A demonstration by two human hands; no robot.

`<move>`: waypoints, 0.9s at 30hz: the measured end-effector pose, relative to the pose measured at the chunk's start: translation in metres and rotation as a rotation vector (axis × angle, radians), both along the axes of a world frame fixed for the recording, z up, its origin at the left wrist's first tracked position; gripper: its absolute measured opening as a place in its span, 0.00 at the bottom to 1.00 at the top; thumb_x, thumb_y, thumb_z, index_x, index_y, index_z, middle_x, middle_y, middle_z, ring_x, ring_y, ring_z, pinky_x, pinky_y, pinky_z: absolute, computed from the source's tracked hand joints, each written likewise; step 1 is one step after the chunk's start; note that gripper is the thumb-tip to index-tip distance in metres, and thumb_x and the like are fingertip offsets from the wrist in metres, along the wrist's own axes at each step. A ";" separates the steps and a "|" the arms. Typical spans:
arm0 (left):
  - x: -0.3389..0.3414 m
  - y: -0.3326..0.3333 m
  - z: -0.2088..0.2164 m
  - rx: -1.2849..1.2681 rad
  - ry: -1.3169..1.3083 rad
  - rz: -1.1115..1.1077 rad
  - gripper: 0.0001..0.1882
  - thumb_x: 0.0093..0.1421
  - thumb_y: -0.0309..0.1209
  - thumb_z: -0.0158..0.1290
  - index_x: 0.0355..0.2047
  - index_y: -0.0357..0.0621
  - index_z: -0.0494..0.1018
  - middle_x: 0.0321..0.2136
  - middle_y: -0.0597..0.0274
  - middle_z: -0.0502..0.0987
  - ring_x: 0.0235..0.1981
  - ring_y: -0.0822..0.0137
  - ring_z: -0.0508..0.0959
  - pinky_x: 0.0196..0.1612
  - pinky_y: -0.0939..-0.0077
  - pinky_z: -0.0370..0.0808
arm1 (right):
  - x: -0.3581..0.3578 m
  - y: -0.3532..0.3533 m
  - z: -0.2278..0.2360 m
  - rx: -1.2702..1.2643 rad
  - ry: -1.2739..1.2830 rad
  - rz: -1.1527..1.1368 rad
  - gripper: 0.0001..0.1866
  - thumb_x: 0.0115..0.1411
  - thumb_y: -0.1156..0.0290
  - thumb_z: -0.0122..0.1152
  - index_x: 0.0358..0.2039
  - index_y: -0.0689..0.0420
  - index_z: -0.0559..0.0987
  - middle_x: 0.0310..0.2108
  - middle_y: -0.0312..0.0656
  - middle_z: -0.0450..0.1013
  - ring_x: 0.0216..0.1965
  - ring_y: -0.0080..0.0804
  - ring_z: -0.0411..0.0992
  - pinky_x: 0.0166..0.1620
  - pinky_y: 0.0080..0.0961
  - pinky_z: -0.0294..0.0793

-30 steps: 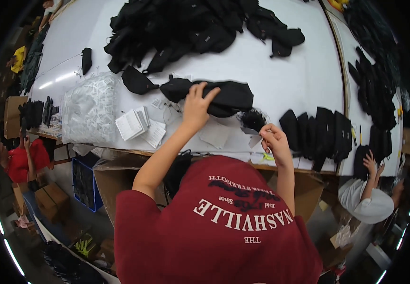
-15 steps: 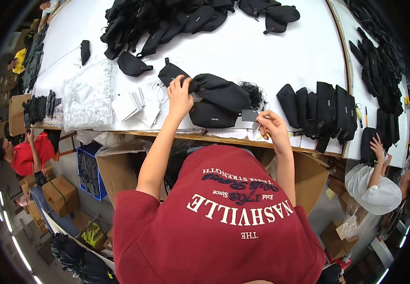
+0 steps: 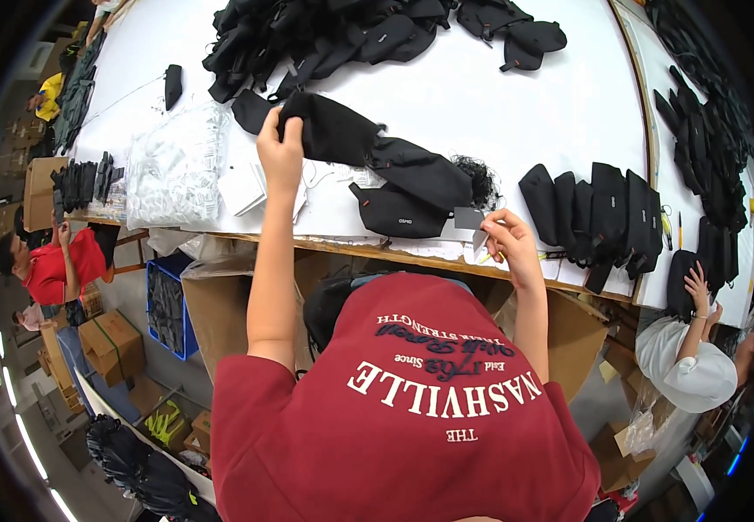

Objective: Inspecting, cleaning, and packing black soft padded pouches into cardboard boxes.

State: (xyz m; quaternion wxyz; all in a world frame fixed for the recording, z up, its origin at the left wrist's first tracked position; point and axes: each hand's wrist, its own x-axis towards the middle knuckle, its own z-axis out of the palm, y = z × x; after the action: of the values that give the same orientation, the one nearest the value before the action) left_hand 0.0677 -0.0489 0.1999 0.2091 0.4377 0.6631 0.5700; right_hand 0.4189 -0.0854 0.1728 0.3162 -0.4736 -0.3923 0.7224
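Observation:
My left hand (image 3: pixel 280 150) is closed on the upper left end of a black fabric pouch (image 3: pixel 333 130), which is lifted and tilted over the white table. The pouch's lower right end meets another black pouch (image 3: pixel 420 170); I cannot tell whether the two are joined. Below that, a black pouch with a small pale mark (image 3: pixel 399 215) lies near the table's front edge. Between the thumb and fingers of my right hand (image 3: pixel 513 245) is a small dark grey card (image 3: pixel 467 217), just right of that pouch. A tangle of black threads (image 3: pixel 478 181) lies above the card.
Black pouches form a large heap (image 3: pixel 325 39) at the back, and several stand in a row (image 3: pixel 603 213) to the right. Left are a clear plastic bag of white pieces (image 3: pixel 173 165) and white papers (image 3: pixel 242 189). Co-workers sit at left (image 3: pixel 60 265) and right (image 3: pixel 690 357).
My left hand has moved left and slightly up, raising and stretching out the pouch it holds. My right hand keeps the grey card in nearly the same place. The whole view has shifted slightly.

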 end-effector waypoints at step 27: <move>0.126 0.003 -0.079 0.239 0.762 -0.385 0.06 0.43 0.31 0.56 0.24 0.53 0.74 0.23 0.67 0.66 0.30 0.64 0.67 0.35 0.69 0.61 | -0.016 0.033 -0.015 0.280 -0.310 0.038 0.04 0.58 0.72 0.58 0.30 0.58 0.75 0.14 0.27 0.63 0.15 0.11 0.58 0.17 0.12 0.52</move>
State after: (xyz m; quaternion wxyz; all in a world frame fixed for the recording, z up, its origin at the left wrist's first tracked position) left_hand 0.1934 -0.0455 0.1213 0.0001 0.7533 0.5286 0.3913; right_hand 0.4031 -0.0527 0.1581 0.3011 -0.5230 -0.5416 0.5853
